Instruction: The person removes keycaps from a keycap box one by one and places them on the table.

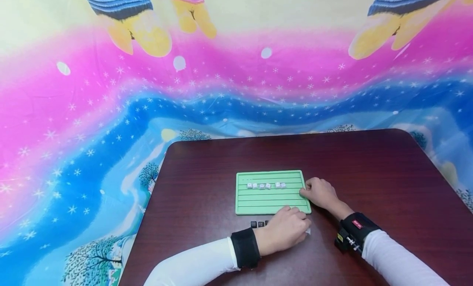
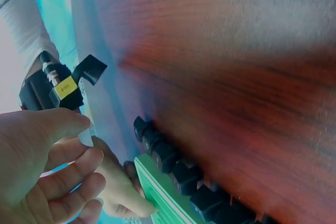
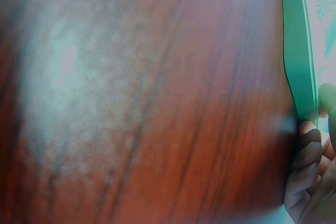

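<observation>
Board [image 1: 273, 199] first: green, ridged lengthwise, lying flat on the dark wood table [image 1: 207, 175] in front of you. Clock is centred on that board, head view, 12 pointing at the backdrop.

Your right hand [image 1: 322, 193] is at 3 o'clock, gripping the board's edge. Right wrist view: thumb on the upper side, other fingers curled in at the outer wall.

Your left hand [image 1: 286, 230] is at 5 o'clock, just off the near edge. Left wrist view: you're pinching a small white piece [image 2: 85, 138] between thumb and index finger, the other fingers loosely bent below. A bit of it also shows at your fingers' 3 o'clock side in the head view. Can't read any marking on it.

White keycaps [image 1: 262, 186] sit on the board in a 9-to-3 row, a little to the 12 side of its middle: four toward 9, a gap, then two toward 3.

Black keycaps [image 1: 261, 224] line up on the table around 7 o'clock, just beside the board's 6 o'clock edge. Your left hand hides part of that row; left wrist view shows more of it, count uncertain.

You've a black band on each wrist, white sleeves. Pink-and-blue backdrop [image 1: 221, 76] at 12, past the table.
</observation>
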`<act>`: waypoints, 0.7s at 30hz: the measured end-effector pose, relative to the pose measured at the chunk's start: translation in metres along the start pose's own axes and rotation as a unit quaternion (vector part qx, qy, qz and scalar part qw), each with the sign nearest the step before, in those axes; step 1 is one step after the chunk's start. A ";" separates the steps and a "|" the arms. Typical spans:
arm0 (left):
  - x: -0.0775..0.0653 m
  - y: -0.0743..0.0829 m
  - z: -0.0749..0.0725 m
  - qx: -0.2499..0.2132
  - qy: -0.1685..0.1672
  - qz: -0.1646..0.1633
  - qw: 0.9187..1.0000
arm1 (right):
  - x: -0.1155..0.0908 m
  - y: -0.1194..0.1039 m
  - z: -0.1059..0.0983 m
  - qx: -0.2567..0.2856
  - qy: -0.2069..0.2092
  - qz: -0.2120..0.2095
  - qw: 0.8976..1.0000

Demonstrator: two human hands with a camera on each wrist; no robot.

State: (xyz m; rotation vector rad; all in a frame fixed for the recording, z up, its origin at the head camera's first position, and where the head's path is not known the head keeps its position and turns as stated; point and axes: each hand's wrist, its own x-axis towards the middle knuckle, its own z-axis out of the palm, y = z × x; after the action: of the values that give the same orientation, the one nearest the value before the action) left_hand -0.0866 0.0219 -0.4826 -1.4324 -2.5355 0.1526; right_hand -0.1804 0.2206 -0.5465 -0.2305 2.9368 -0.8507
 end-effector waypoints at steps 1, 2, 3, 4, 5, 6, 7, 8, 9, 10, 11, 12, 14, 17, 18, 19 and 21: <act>-0.001 0.001 0.000 -0.001 -0.001 0.002 1.000 | 0.000 0.000 0.000 0.001 0.000 0.001 1.000; -0.001 0.002 0.001 -0.001 -0.001 0.004 1.000 | -0.001 0.000 0.000 0.001 0.000 -0.001 1.000; -0.002 0.003 0.002 -0.003 -0.001 0.007 1.000 | -0.001 0.000 0.000 0.002 0.000 -0.002 1.000; -0.002 0.003 0.002 -0.004 -0.002 0.009 1.000 | -0.001 0.000 0.000 0.002 0.000 -0.003 1.000; -0.003 0.004 0.003 -0.005 -0.003 0.012 1.000 | -0.001 0.000 0.000 0.003 -0.001 -0.003 1.000; -0.004 0.005 0.004 -0.005 -0.004 0.014 1.000 | -0.001 0.000 0.000 0.003 -0.001 -0.004 1.000; -0.004 0.006 0.005 -0.005 -0.004 0.017 1.000 | -0.001 0.000 0.000 0.004 -0.002 -0.004 1.000; -0.004 0.007 0.006 -0.002 -0.005 0.019 1.000 | -0.001 0.000 0.000 0.003 -0.002 -0.004 1.000; -0.005 0.007 0.007 0.001 -0.005 0.021 1.000 | -0.001 0.000 0.000 0.002 -0.003 -0.005 1.000; -0.005 0.008 0.008 0.004 -0.005 0.024 1.000 | -0.001 0.000 0.000 0.002 -0.003 -0.005 1.000; -0.005 0.009 0.009 0.006 -0.005 0.025 1.000 | -0.001 0.000 0.000 0.001 -0.003 -0.006 1.000; -0.006 0.009 0.009 0.008 -0.005 0.027 1.000 | 0.000 0.000 0.000 0.001 -0.003 -0.005 1.000; -0.007 0.011 0.009 0.010 -0.005 0.031 0.999 | -0.001 0.000 -0.001 -0.001 -0.002 -0.006 1.000; -0.008 0.013 0.010 0.009 -0.005 0.033 0.999 | 0.000 -0.001 -0.001 -0.004 -0.001 -0.004 1.000; -0.009 0.013 0.010 0.009 -0.005 0.033 0.999 | 0.000 -0.001 -0.001 -0.003 -0.001 -0.002 1.000; -0.009 0.014 0.010 0.007 -0.006 0.032 0.999 | 0.000 -0.001 -0.001 -0.004 -0.001 -0.002 1.000; -0.008 0.014 0.010 0.005 -0.010 0.027 1.000 | 0.000 -0.001 -0.001 -0.002 -0.003 -0.003 1.000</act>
State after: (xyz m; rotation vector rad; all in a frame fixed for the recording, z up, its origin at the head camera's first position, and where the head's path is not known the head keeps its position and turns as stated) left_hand -0.0737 0.0222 -0.4965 -1.5047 -2.5094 0.1885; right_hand -0.1801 0.2203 -0.5452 -0.2406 2.9347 -0.8429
